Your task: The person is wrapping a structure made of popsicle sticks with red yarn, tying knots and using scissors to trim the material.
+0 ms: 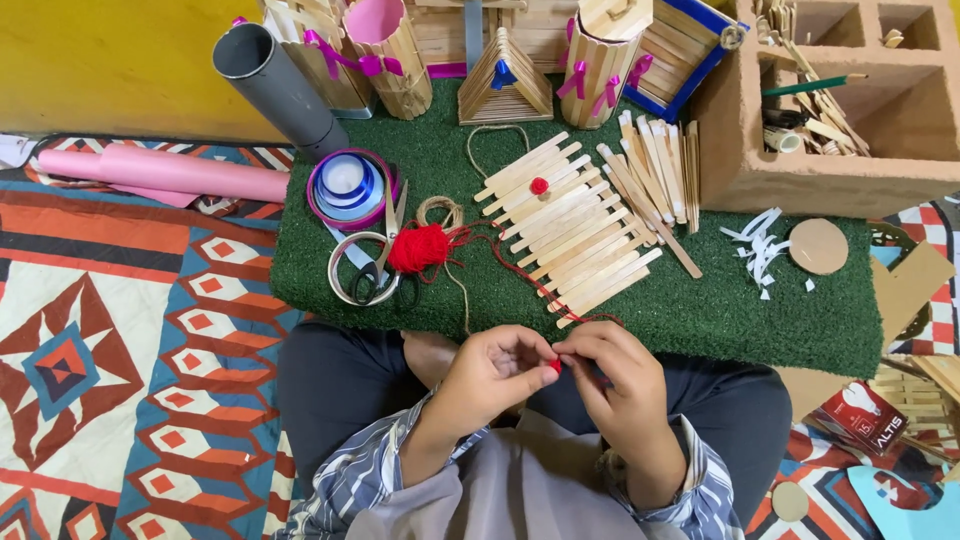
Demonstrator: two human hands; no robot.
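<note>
Nearest the camera, the left hand (490, 370) and the right hand (610, 375) meet fingertip to fingertip over the person's lap, both pinched narrow on a small red knot of yarn (555, 366) held between them. A red strand (510, 260) runs from the hands up onto the green turf-covered bench (720, 310). Beyond the left hand and off to its left lie a ring of tape (358, 268) with scissors (385, 255) across it, and a spool of blue ribbon (350, 188) further back. Straight above the left hand sits the red yarn ball (418, 247). Beyond both hands lies a panel of craft sticks (565, 232) bearing a red dot (539, 185). Further right of the right hand lie loose sticks (655, 165), white paper scraps (755, 245) and a cardboard disc (818, 246).
</note>
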